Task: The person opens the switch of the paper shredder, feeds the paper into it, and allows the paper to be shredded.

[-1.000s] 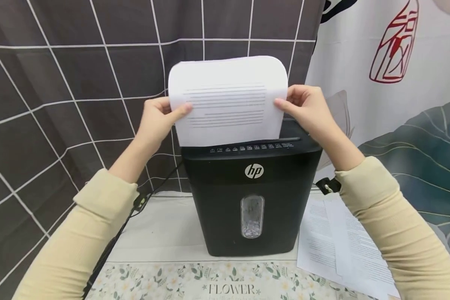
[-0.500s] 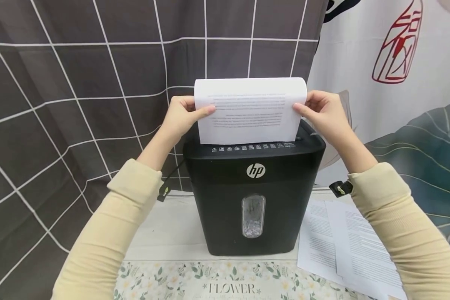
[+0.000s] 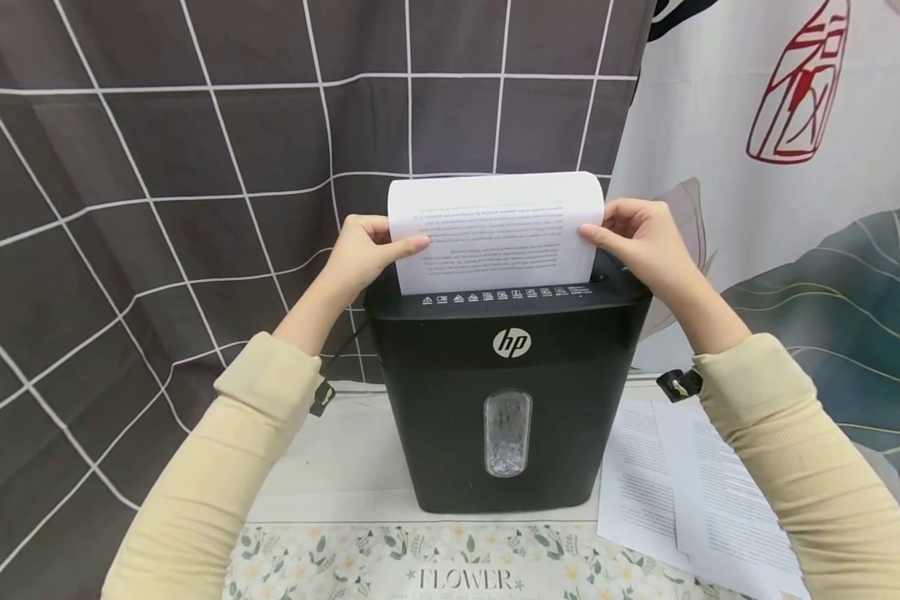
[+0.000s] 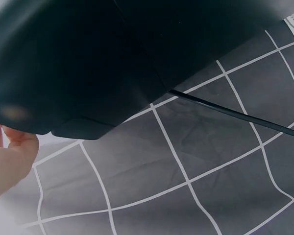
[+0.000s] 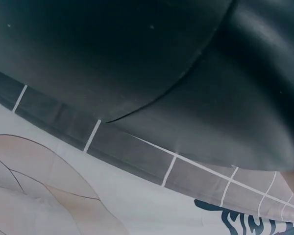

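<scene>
Sleeves: your pale, ribbed knit, cuffs folded back, reaching up either side of the shredder.
Table cover: flower-printed, in front of the shredder.
Hands: your left hand and right hand each pinch one side edge of the printed sheet.
Printed sheet: thin white paper above the shredder's top, upper end curling backward, lower edge meeting it.
Shredder body: matte black, tapering downward, with a rounded clear window.
Loose papers: flat, overlapping, just right of the shredder.
Curtain: rippled grey cloth, white grid, behind the shredder.
Right wrist view alone: a curved seam in the shredder's casing.
</scene>
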